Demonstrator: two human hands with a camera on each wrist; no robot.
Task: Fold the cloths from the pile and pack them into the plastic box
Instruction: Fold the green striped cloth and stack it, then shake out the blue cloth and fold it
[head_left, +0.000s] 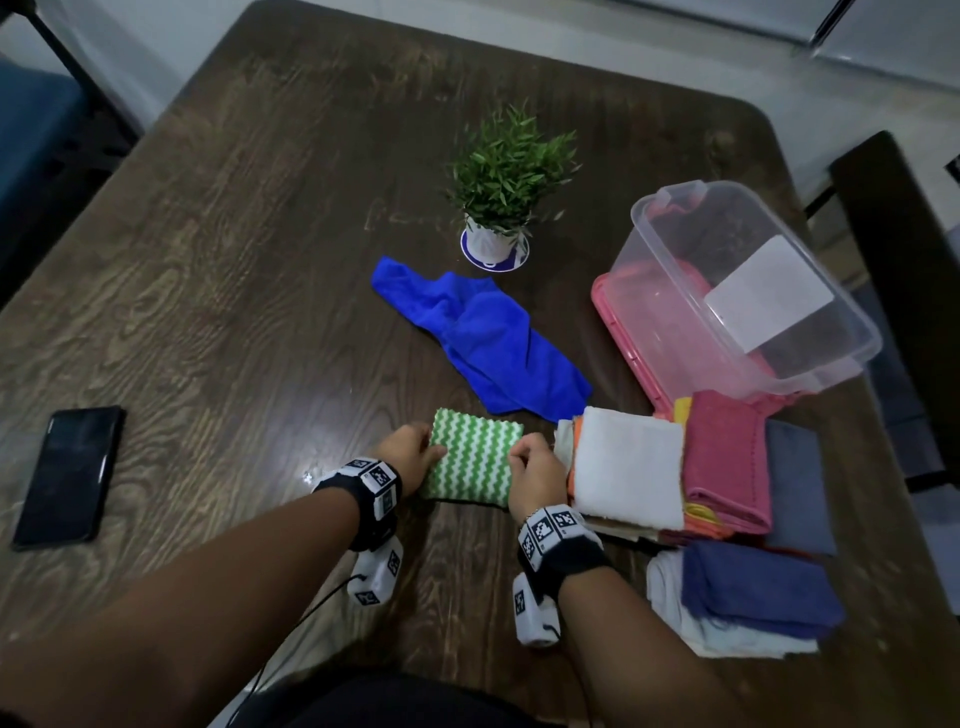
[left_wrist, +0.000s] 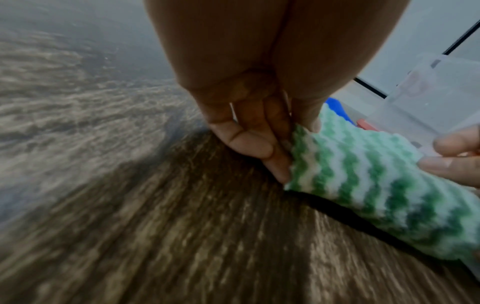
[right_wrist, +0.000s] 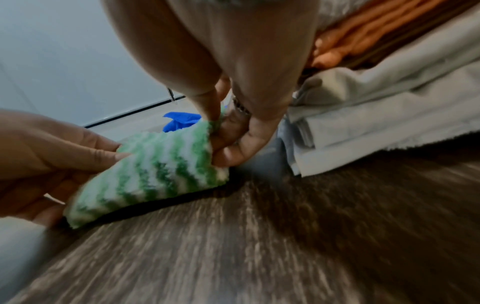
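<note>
**Green cloth held at both ends**

I see the folded green cloth (head_left: 471, 457) lying on the table (head_left: 234, 260) between my hands. Left hand (head_left: 408, 457) pinches its left edge, fingers curled onto it; right hand (head_left: 537, 470) pinches the right edge the same way. Folded stacks (head_left: 675, 467) sit just beside the right hand, touching close to the cloth's right end. The box (head_left: 748, 291) lies tilted on its pink lid (head_left: 623, 332) beyond the stacks. A loose blue cloth (head_left: 483, 338) lies just beyond the green one, plant (head_left: 506, 182) behind it. Phone (head_left: 67, 475) well apart, left.
</note>
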